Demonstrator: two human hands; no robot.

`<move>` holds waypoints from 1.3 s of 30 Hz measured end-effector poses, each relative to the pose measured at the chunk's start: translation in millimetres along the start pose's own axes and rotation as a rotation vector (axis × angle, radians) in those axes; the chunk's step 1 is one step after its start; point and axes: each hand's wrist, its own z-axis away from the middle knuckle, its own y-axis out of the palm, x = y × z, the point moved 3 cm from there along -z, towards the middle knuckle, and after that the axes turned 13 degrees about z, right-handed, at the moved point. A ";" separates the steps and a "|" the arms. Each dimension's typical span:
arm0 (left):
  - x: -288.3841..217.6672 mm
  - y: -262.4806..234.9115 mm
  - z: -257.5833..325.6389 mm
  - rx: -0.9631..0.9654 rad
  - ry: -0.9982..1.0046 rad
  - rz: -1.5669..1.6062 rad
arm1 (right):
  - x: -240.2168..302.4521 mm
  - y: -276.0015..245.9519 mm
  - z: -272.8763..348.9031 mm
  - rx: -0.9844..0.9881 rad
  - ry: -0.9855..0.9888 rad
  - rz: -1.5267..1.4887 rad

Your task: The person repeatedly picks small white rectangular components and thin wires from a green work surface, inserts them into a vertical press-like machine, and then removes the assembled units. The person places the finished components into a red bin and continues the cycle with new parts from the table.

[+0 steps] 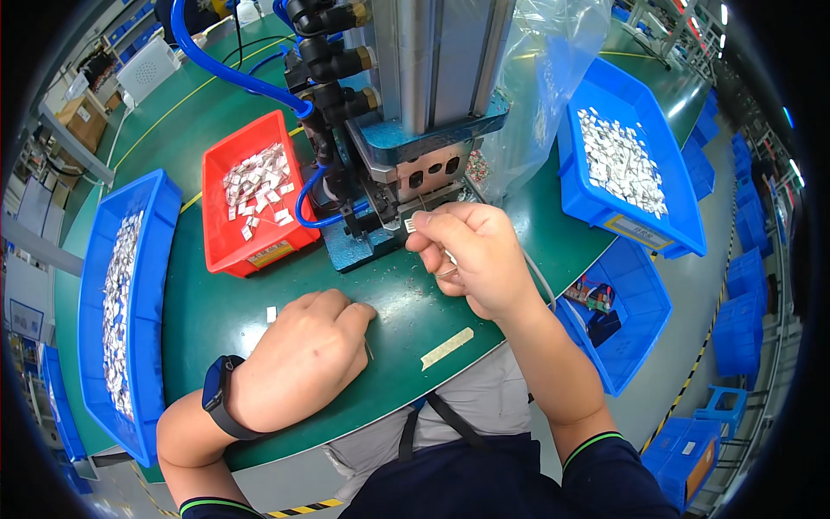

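Observation:
My right hand (471,251) pinches a small white connector (410,225) between thumb and fingers, right in front of the tooling of a pneumatic press (424,164). A thin piece of wire seems to show under its curled fingers. On the green table (207,346) rests my left hand (311,355), back up, fingers bent and closed. A thin strand pokes out below its fingertips; what they hold is hidden. One loose white connector (271,314) lies just beyond the left hand.
White connectors fill a long blue bin (156,363) at left and a blue bin (683,208) at right. A red bin (238,259) with more stands beside the press. Tape (447,348) sticks near the table edge. A lower blue bin (644,320) and a plastic bag (540,86) are at right.

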 end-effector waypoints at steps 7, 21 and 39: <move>2.1 1.2 1.2 0.006 -0.018 0.014 | 0.4 0.3 -0.2 0.015 0.014 -0.031; 5.6 0.3 2.8 0.062 -0.078 0.022 | -3.9 -3.9 2.0 0.043 -0.037 -0.018; 26.3 -4.9 -16.9 -0.289 -0.429 1.258 | -4.2 0.2 5.4 0.320 0.100 0.008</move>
